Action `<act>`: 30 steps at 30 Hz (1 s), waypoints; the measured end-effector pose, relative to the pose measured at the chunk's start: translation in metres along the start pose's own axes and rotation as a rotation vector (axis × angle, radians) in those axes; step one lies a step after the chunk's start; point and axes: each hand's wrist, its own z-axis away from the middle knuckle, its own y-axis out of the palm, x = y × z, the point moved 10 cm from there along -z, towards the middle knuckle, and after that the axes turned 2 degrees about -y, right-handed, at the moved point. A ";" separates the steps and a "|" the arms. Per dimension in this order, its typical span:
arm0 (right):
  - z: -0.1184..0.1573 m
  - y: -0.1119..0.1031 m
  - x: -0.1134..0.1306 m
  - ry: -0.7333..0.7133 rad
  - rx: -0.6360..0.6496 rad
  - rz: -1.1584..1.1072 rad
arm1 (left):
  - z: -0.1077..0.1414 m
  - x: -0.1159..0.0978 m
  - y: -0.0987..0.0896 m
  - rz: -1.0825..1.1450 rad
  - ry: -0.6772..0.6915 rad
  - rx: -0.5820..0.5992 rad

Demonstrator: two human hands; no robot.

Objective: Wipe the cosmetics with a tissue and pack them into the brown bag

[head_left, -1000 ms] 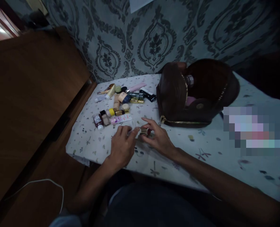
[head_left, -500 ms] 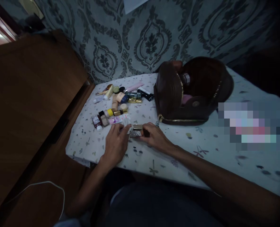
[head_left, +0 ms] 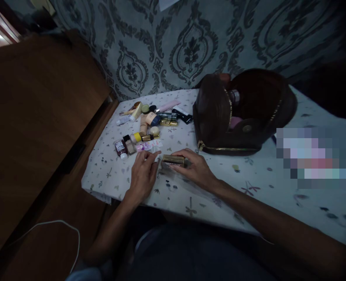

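My right hand (head_left: pixel 199 168) grips a small gold rectangular case (head_left: pixel 173 159) between thumb and fingers, just over the tablecloth. Something clear and shiny, like thin plastic, shows under the case. To its left is my left hand (head_left: pixel 144 173), its thumb and forefinger closed near the case's end. A pale, see-through bit shows at those fingertips, too blurred to name. Just beyond the left hand lies a pink-and-white tube (head_left: pixel 145 146). Beside that tube are a bottle with a black cap (head_left: pixel 129 145) and a dark red patterned bottle (head_left: pixel 120 148).
An unzipped brown bag (head_left: pixel 215 117) stands at the back right with a few items inside. Several cosmetics, among them a pink tube (head_left: pixel 169 105) and a blue-capped bottle (head_left: pixel 152 119), lie at the back left. A wooden cabinet (head_left: pixel 44 105) borders the table's left side.
The gold case has turned and shows more of its broad face, held now by my right hand. My left fingers have come slightly away from it. The view has shifted a little.
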 end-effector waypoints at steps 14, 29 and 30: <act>0.005 0.016 -0.029 0.164 0.153 -0.088 | -0.002 -0.074 0.043 -0.297 0.368 0.141; 0.002 0.018 -0.035 0.196 0.160 -0.242 | -0.009 0.022 0.037 0.038 0.014 0.025; 0.001 0.017 -0.036 0.183 0.161 -0.205 | -0.009 0.023 0.041 0.052 0.005 0.043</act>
